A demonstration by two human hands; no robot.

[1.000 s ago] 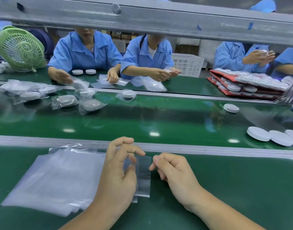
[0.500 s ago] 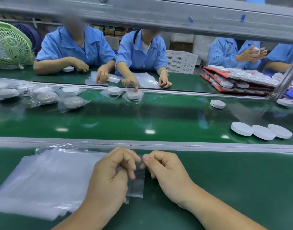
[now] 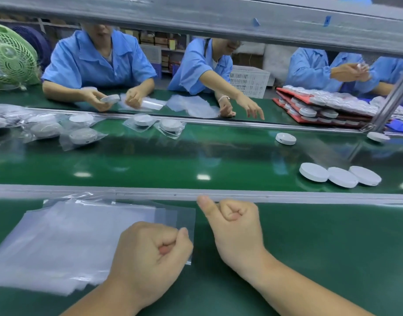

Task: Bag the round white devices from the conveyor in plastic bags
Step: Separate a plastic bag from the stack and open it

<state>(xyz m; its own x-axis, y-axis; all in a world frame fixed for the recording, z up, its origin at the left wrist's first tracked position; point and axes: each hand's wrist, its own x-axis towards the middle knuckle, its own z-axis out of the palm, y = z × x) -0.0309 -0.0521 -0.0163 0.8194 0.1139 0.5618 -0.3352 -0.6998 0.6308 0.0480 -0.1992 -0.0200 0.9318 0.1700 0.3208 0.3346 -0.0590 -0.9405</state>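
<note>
Three bare round white devices (image 3: 314,172) lie side by side on the green conveyor (image 3: 150,160) at the right. A lone device (image 3: 285,138) sits farther back. On the near bench a stack of clear plastic bags (image 3: 70,236) lies flat, and the top bag (image 3: 186,215) sticks out to the right. My left hand (image 3: 150,249) lies curled on that bag's right edge, thumb pressed against forefinger as if pinching it. My right hand (image 3: 237,226) hovers just right of the bag near the metal rail (image 3: 127,192), fingers curled, thumb out, holding nothing.
Several bagged devices (image 3: 82,135) lie on the belt at the left. Three people in blue shirts work across the belt; one arm (image 3: 241,99) reaches toward it. Red trays of devices (image 3: 321,110) stand at the back right, a green fan (image 3: 9,58) back left, a grey beam (image 3: 196,19) overhead.
My hands have parted. The right hand let go of the bag's edge and moved right and up. The left hand slid down the bag's right edge. The belt's devices drifted left.
</note>
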